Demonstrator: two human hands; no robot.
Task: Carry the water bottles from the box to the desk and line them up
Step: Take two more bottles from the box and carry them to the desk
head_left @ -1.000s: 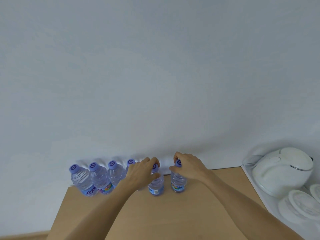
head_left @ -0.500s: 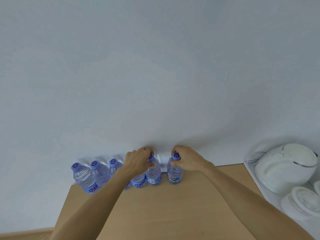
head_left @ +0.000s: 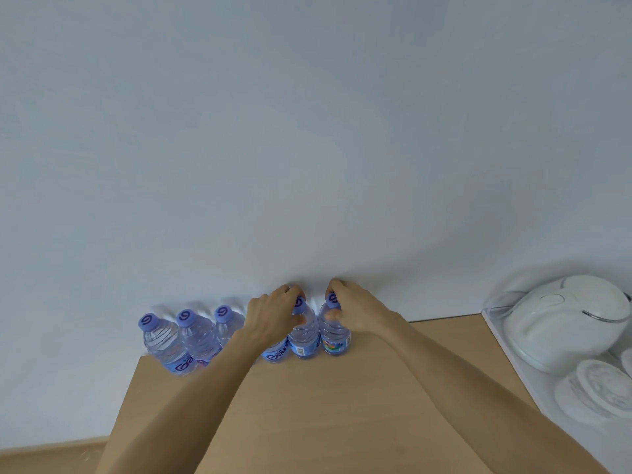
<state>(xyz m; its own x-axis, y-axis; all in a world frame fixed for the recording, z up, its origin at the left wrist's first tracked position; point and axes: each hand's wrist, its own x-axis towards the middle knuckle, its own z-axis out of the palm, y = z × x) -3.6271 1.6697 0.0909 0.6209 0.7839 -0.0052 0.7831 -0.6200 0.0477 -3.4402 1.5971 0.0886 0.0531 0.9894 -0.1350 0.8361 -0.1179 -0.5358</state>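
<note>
Standing in a row along the far edge of the light brown wooden table (head_left: 307,405), against the pale wall (head_left: 307,131), are six small clear plastic water bottles with purple caps and blue labels, all upright and holding clear water. The three leftmost bottles (head_left: 164,340) (head_left: 198,336) (head_left: 227,328) stand free, touching or just beside one another. A fourth bottle (head_left: 273,354) is mostly hidden behind the left forearm, only its label showing. The fifth bottle (head_left: 302,331) and the sixth bottle (head_left: 333,333) stand just beside each other at the right end of the row.

The left hand (head_left: 272,318) closes its grip over the neck and cap of the fifth bottle, fingers curled round the top and thumb pressed on the shoulder. The right hand (head_left: 355,311) grips the sixth bottle the same way, fingers wrapped over the cap and thumb on the neck.

To the right, on a white tray (head_left: 506,354) beside the table, sits a rounded white appliance (head_left: 567,319) with flat white discs (head_left: 595,391) near it.
</note>
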